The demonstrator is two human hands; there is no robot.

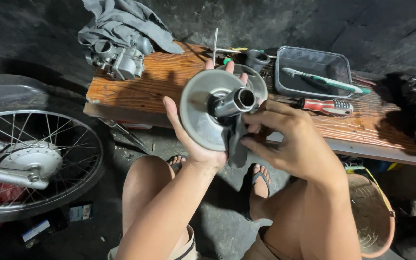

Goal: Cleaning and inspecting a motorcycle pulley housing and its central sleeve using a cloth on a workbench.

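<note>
My left hand (194, 139) cups a round grey metal pulley disc (199, 113) from behind, fingertips showing over its top rim. A short metal tube (234, 102) sticks out of the disc's centre toward me. My right hand (287, 139) pinches a dark rag (237, 144) against the base of that tube, the cloth hanging down below the disc. Both hands are held above my knees, in front of a low wooden bench (160, 77).
On the bench lie a carburettor (119, 57) under a grey cloth (121, 21), a red-handled screwdriver (326, 106), and a black tray (285, 77) holding a toothbrush (323, 81). A spoked motorcycle wheel (30, 159) stands at left. A brown basin (371, 214) sits at right.
</note>
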